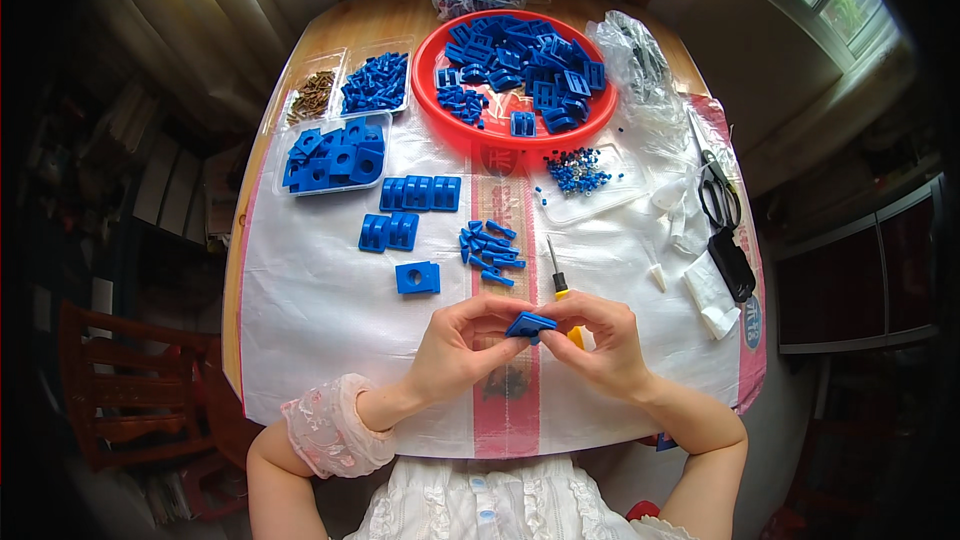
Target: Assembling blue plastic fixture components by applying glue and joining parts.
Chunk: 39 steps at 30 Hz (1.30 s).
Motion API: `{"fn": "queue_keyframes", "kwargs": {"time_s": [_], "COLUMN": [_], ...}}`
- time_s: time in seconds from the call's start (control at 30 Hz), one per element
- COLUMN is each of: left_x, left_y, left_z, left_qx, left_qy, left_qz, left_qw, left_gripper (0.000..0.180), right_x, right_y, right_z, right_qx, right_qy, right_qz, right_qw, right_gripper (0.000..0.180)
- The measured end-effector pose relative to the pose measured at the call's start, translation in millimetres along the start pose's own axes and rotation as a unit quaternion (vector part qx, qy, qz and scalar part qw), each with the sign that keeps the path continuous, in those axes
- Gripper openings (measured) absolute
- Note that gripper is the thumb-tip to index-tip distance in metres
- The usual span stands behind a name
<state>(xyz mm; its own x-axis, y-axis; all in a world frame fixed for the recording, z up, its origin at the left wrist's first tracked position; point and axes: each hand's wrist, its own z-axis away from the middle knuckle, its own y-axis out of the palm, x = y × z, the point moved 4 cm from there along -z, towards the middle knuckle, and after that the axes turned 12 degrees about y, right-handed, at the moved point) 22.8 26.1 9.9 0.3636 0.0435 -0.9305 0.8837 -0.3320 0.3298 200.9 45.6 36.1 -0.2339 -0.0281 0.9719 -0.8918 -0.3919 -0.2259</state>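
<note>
Between my two hands, close to the table's near side, I hold a small blue plastic piece (530,324). My left hand (465,338) pinches its left end between thumb and fingers. The right end is pinched by my right hand (603,342). A screwdriver (558,278) with a black and yellow handle lies partly under my right hand. Just beyond my hands is a small pile of narrow blue pegs (490,250). A flat blue square with a round hole (417,278) lies left of them, below two short rows of blue curved pieces (420,193).
A red basin (425,100) heaped with blue parts stands at the back. Clear trays hold brass screws (314,95), blue pegs (376,82) and holed squares (335,158). Small beads (580,173) lie on a lid. Scissors (715,190), a black case (731,265) and tissue (710,295) are right.
</note>
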Motion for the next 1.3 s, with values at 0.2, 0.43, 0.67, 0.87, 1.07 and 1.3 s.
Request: {"fn": "queue_keyframes", "kwargs": {"time_s": [0.2, 0.43, 0.67, 0.87, 1.07, 1.3], "left_x": [-0.1, 2.5, 1.3, -2.3, -0.9, -0.4], "left_y": [0.7, -0.7, -0.7, 1.2, -1.1, 0.5], "left_z": [1.3, 1.6, 2.1, 2.3, 4.0, -0.7], "left_qx": [0.013, -0.002, -0.010, 0.002, 0.002, -0.003], "left_qy": [-0.015, -0.012, 0.014, 0.003, -0.009, 0.014], "left_qz": [-0.024, -0.001, 0.003, 0.041, 0.046, 0.045], "left_qw": [1.000, 1.000, 1.000, 0.999, 0.999, 0.999], "left_gripper": [0.026, 0.024, 0.024, 0.022, 0.021, 0.018], "right_x": [2.3, 0.7, 1.0, 3.4, 7.4, 5.0], "right_y": [-0.9, -1.2, 0.7, -0.8, -0.7, -2.8], "right_z": [-1.9, -1.9, -3.4, -1.2, -0.9, -1.5], "right_qx": [-0.009, -0.016, -0.006, -0.010, -0.004, -0.002], "right_qy": [-0.011, -0.017, 0.011, -0.028, -0.013, -0.013], "right_qz": [0.011, 0.004, -0.021, 0.003, 0.011, 0.010], "right_qw": [1.000, 1.000, 1.000, 1.000, 1.000, 1.000], "right_gripper": [0.021, 0.019, 0.022, 0.021, 0.022, 0.021]}}
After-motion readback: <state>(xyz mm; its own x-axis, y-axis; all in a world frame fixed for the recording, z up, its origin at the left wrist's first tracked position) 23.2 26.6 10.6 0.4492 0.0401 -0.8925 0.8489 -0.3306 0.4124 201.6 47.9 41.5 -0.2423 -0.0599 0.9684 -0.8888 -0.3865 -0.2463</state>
